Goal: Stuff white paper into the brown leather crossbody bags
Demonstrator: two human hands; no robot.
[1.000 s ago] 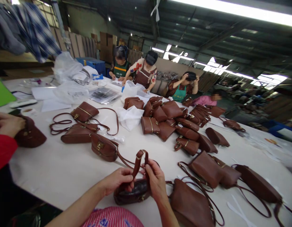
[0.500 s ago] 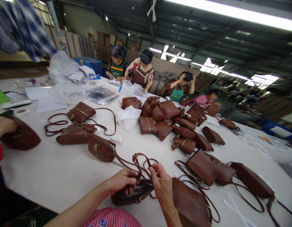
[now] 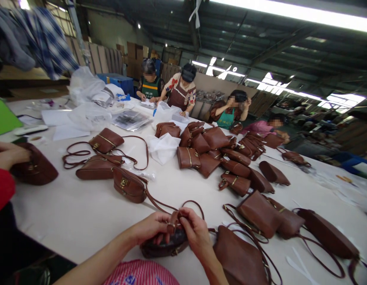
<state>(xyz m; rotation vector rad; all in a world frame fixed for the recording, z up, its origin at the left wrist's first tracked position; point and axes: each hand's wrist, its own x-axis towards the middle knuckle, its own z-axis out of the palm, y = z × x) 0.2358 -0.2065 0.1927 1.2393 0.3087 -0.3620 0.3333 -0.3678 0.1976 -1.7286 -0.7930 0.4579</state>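
A small dark brown leather bag (image 3: 167,246) lies at the near edge of the white table (image 3: 76,213), right in front of me. My left hand (image 3: 150,228) is closed on the bag's top and its folded strap. My right hand (image 3: 194,231) pinches the same strap (image 3: 174,221) from the right, fingers closed on the bundle above the bag. A thin loop of the strap (image 3: 193,206) arcs up behind my right hand. Another brown bag (image 3: 238,259) lies just right of my right wrist.
Many brown bags cover the table: three with loose straps (image 3: 104,158) at the left, a pile (image 3: 213,152) in the middle, more (image 3: 275,221) at the right. A person's hand and red sleeve (image 3: 3,170) hold a bag at far left. Several people work at the far end.
The strap, held up in a tall loop a second ago, has come down and is now gathered between both hands on top of the bag. My hands have drawn closer together.
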